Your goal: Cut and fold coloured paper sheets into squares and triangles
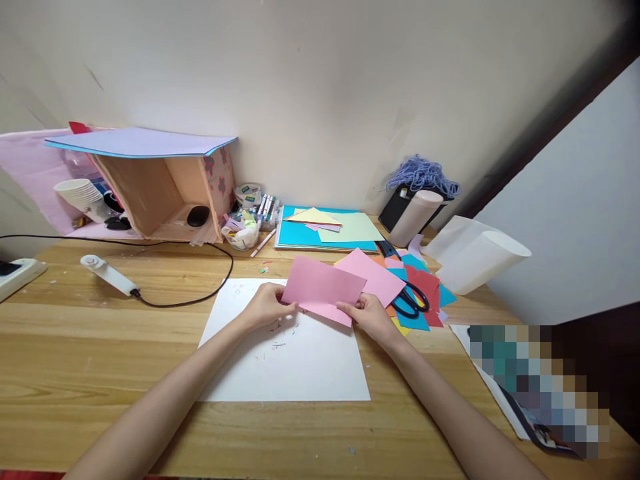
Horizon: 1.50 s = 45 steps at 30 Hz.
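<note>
A pink sheet of paper [324,285] is held up between both hands, over a white sheet [280,373] lying on the wooden table. My left hand [267,305] pinches its lower left corner, thumb in front. My right hand [369,315] grips its right side near the bottom, thumb on the front face. Small marks and specks show on the white sheet below. Just behind the right hand lies another pink sheet [373,275], on a pile of coloured paper pieces with black-handled scissors [417,300].
At the back left stands an open cardboard box [220,177], near stacked paper cups [83,195]. A white device [110,275] with a black cable lies at left. Behind are markers [267,207] and a blue paper stack [293,235]; a pink bottle [415,217] and rolled white paper [480,257] stand right.
</note>
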Available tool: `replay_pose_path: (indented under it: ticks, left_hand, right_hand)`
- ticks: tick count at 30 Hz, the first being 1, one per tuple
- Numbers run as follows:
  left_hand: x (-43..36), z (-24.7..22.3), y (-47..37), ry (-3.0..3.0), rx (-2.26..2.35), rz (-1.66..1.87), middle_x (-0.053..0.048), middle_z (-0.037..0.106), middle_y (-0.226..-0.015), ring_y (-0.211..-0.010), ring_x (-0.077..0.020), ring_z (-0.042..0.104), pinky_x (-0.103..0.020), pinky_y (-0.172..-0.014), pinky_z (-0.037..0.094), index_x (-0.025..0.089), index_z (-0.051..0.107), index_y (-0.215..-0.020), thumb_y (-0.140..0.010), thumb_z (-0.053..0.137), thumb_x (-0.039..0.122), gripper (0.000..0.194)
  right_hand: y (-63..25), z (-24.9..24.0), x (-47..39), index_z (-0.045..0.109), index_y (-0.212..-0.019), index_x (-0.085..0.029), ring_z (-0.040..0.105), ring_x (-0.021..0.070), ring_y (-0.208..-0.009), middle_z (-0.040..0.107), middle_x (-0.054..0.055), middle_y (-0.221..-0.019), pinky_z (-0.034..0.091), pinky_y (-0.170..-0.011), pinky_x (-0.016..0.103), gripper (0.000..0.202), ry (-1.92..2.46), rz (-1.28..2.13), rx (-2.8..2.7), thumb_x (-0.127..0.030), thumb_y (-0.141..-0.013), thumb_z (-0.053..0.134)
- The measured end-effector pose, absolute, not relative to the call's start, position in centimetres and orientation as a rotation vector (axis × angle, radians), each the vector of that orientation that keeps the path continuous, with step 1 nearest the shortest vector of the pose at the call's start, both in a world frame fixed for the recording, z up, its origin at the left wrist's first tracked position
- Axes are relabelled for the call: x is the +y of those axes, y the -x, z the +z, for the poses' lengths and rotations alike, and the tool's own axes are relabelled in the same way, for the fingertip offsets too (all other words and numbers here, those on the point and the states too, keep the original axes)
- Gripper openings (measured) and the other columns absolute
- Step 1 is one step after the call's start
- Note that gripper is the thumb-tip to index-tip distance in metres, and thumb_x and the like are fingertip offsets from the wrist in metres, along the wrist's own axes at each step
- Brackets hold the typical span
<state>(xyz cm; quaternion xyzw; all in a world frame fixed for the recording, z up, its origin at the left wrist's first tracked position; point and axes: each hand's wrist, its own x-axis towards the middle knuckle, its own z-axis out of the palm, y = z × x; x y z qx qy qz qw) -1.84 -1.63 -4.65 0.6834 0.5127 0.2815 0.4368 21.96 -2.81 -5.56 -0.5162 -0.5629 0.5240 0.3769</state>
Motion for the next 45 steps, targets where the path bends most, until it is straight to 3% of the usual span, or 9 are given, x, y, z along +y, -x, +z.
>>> replay_pose_path:
  ticks: [8, 14, 18, 21, 26, 32, 36, 40, 45]
  left_hand:
    - [0.1, -4.3, 3.8, -1.487, 1.380, 0.819, -0.003, 0.061, -0.057, -0.043, -0.0087, 0.051, -0.018, -0.042, 0.039, 0.012, 0.059, -0.063, -0.063, 0.058, 0.025, 0.013]
    - [-0.5, -4.0, 2.3, -1.248, 1.191, 0.848, -0.007, 0.065, -0.073, -0.058, -0.0143, 0.060, -0.026, -0.053, 0.048, 0.011, 0.062, -0.079, -0.069, 0.057, 0.042, 0.033]
    - [-1.7, -2.9, 1.3, -1.285, 1.171, 0.781, -0.006, 0.065, -0.070, -0.062, -0.0142, 0.059, -0.024, -0.058, 0.046, 0.011, 0.063, -0.078, -0.066, 0.063, 0.041, 0.032]
    - [-1.9, -2.2, 2.0, -1.312, 1.127, 0.774, -0.002, 0.062, -0.068, -0.060, -0.0121, 0.055, -0.022, -0.056, 0.043, 0.013, 0.061, -0.078, -0.068, 0.063, 0.039, 0.028]
    - [-1.4, -2.1, 2.9, -1.426, 1.064, 0.715, -0.003, 0.061, -0.071, -0.059, -0.0110, 0.053, -0.020, -0.053, 0.040, 0.013, 0.060, -0.080, -0.073, 0.057, 0.036, 0.025]
    - [-1.2, -4.0, 1.7, -1.471, 1.250, 0.942, -0.004, 0.059, -0.084, -0.058, -0.0110, 0.055, -0.022, -0.049, 0.042, 0.016, 0.050, -0.102, -0.071, 0.058, 0.041, 0.040]
    - [-2.1, -4.1, 0.8, -1.495, 1.233, 0.905, -0.006, 0.058, -0.090, -0.061, -0.0112, 0.056, -0.022, -0.049, 0.043, 0.017, 0.050, -0.103, -0.073, 0.056, 0.044, 0.041]
    - [-3.7, -2.8, -0.7, -1.277, 0.944, 0.708, -0.010, 0.060, -0.094, -0.078, -0.0168, 0.059, -0.028, -0.065, 0.047, 0.013, 0.053, -0.100, -0.077, 0.052, 0.045, 0.039]
    - [-5.4, -2.1, -2.3, -0.932, 0.604, 0.607, -0.015, 0.058, -0.107, -0.096, -0.0203, 0.056, -0.037, -0.086, 0.042, 0.012, 0.053, -0.105, -0.082, 0.045, 0.044, 0.040]
  right_hand:
    - [-22.3, -5.4, -2.5, 0.058, -0.064, -0.013, 0.057, 0.0183, -0.059, 0.062, 0.003, -0.060, 0.042, -0.052, 0.026, 0.028, 1.419, 1.242, -1.428, -0.040, -0.064, 0.066]
    - [-21.3, -5.2, -3.2, 0.062, -0.083, -0.015, 0.061, 0.0210, -0.072, 0.067, 0.007, -0.080, 0.047, -0.068, 0.032, 0.033, 1.271, 1.384, -1.234, -0.041, -0.063, 0.067]
    - [-20.8, -4.4, -3.8, 0.061, -0.095, -0.016, 0.060, 0.0219, -0.080, 0.066, 0.008, -0.089, 0.047, -0.072, 0.034, 0.038, 1.141, 1.617, -1.256, -0.041, -0.067, 0.065]
    - [-21.6, -3.7, -3.5, 0.062, -0.087, -0.016, 0.059, 0.0191, -0.077, 0.064, 0.006, -0.083, 0.046, -0.070, 0.032, 0.033, 1.126, 1.641, -1.287, -0.044, -0.072, 0.059]
    - [-22.9, -3.3, -3.0, 0.062, -0.066, -0.014, 0.052, 0.0117, -0.063, 0.057, 0.001, -0.065, 0.040, -0.062, 0.024, 0.025, 1.169, 1.704, -1.512, -0.038, -0.068, 0.065]
    - [-22.8, -3.8, -2.9, 0.062, -0.065, -0.014, 0.049, 0.0114, -0.061, 0.057, 0.000, -0.063, 0.037, -0.061, 0.024, 0.024, 1.205, 1.547, -1.429, -0.038, -0.066, 0.066]
    - [-23.3, -3.9, -2.5, 0.059, -0.062, -0.015, 0.047, 0.0107, -0.058, 0.054, -0.002, -0.060, 0.036, -0.059, 0.024, 0.024, 1.174, 1.457, -1.379, -0.037, -0.067, 0.065]
    - [-23.0, -3.9, -2.6, 0.051, -0.058, -0.016, 0.046, 0.0113, -0.059, 0.051, -0.002, -0.060, 0.036, -0.057, 0.024, 0.027, 1.134, 1.423, -1.411, -0.037, -0.063, 0.068]
    - [-21.1, -4.6, -4.0, 0.035, -0.052, -0.018, 0.032, 0.0086, -0.053, 0.033, -0.006, -0.055, 0.025, -0.048, 0.021, 0.042, 1.165, 1.312, -1.581, -0.041, -0.059, 0.069]
